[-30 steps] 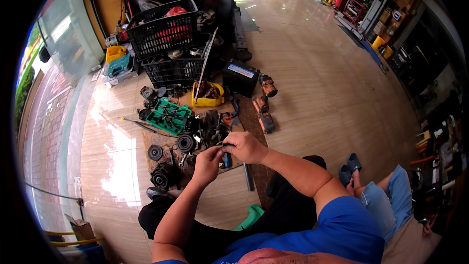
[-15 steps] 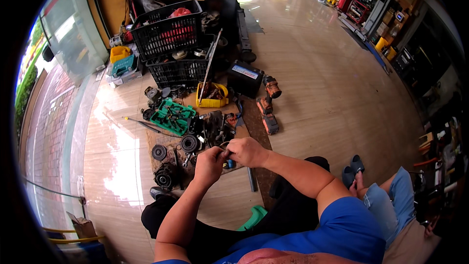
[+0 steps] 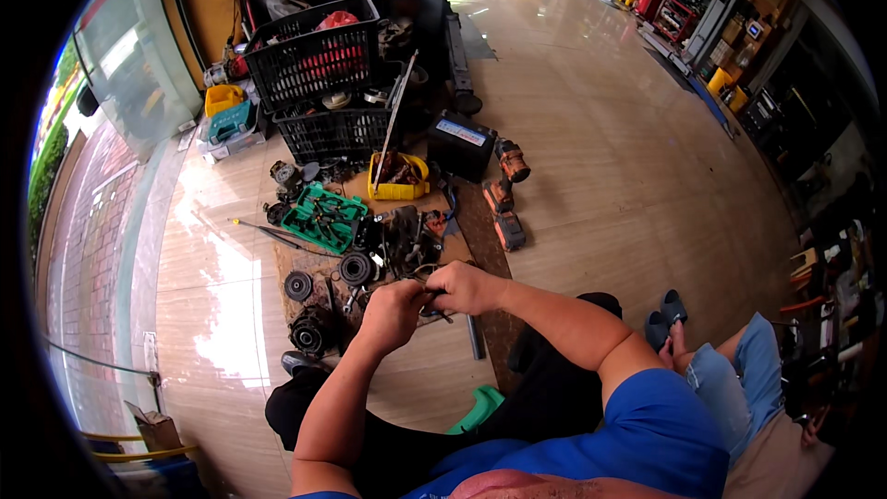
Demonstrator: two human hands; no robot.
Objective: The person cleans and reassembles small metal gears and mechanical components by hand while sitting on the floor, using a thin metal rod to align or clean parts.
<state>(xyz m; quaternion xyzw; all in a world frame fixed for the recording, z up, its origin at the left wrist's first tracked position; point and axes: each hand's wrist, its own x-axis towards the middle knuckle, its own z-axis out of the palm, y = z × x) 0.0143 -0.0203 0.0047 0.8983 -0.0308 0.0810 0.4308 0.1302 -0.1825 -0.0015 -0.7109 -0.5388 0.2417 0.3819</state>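
Close together above the cardboard, my left hand and my right hand both have their fingers closed in a pinch. A thin curved piece shows at the fingertips; most of it is hidden, and I cannot make out its kind. Just beyond lie greasy dark machine parts and a round black pulley. A smaller black pulley and a dark finned round unit lie left of my left hand. Farther off is an open green tool case.
A yellow container stands beside a black battery and an orange-black cordless drill. Behind are stacked black crates. A metal tube lies near my right forearm. Another person's sandalled feet are at right.
Both hands stay pinched together, with the left wrist and fingers turned slightly. A blue item seen below the fingers before is now out of sight. The whole view has shifted slightly.
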